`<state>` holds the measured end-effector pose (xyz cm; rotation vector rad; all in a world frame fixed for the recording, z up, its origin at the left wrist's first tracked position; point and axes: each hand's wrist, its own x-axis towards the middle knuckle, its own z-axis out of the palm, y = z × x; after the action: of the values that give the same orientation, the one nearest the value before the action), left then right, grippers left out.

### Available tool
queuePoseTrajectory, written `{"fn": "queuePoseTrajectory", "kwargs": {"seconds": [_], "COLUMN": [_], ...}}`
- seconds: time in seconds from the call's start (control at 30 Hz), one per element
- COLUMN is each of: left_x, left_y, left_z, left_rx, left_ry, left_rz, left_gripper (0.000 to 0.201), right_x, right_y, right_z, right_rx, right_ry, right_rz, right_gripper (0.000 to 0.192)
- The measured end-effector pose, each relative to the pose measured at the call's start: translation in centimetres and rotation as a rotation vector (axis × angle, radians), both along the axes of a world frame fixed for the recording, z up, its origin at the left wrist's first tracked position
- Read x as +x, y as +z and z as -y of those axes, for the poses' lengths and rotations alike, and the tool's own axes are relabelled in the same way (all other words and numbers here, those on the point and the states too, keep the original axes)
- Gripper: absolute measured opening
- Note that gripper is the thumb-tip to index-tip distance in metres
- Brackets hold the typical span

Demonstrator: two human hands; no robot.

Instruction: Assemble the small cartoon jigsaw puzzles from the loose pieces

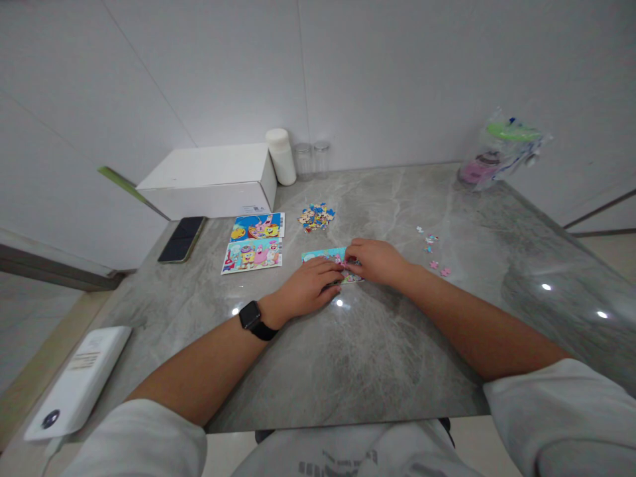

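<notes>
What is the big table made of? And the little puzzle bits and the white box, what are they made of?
The table looks like polished grey stone, maybe marble: pale veins run through it and lamps mirror in it. The puzzle pieces look like printed cardboard, flat and brightly coloured, though too small to be sure. The white box seems matte cardboard, with folded edges and no shine.

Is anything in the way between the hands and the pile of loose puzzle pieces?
Nothing visible. Both the left hand and right hand rest on the part-built puzzle; only bare table lies between them and the pile of loose pieces.
</notes>
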<state>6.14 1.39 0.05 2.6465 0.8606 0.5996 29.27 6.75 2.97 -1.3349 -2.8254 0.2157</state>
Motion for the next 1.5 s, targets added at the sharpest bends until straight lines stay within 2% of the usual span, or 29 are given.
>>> {"fn": "queuePoseTrajectory", "kwargs": {"seconds": [0.63,0.83,1.07,1.5], "left_x": [0.1,0.6,0.7,0.8], "left_y": [0.0,0.1,0.5,0.5], "left_z": [0.0,0.2,0.3,0.3], "left_rx": [0.008,0.025,-0.017,0.007], "left_ry": [0.013,0.056,0.06,0.05], "left_rz": [-0.009,-0.029,-0.044,-0.063], "left_gripper": [0.027,0.032,0.032,0.032], "right_x": [-0.2,0.1,0.3,0.5], "right_y": [0.6,0.4,0.3,-0.2], "right_z": [0.2,-0.2,-0.5,-0.9], "right_rx": [-0.008,-0.015,-0.031,-0.036], "right_ry": [-0.01,0.012,0.012,0.036], "right_rz": [0.042,0.035,0.028,-0.012], "right_gripper": [0.028,0.023,0.022,0.024]}}
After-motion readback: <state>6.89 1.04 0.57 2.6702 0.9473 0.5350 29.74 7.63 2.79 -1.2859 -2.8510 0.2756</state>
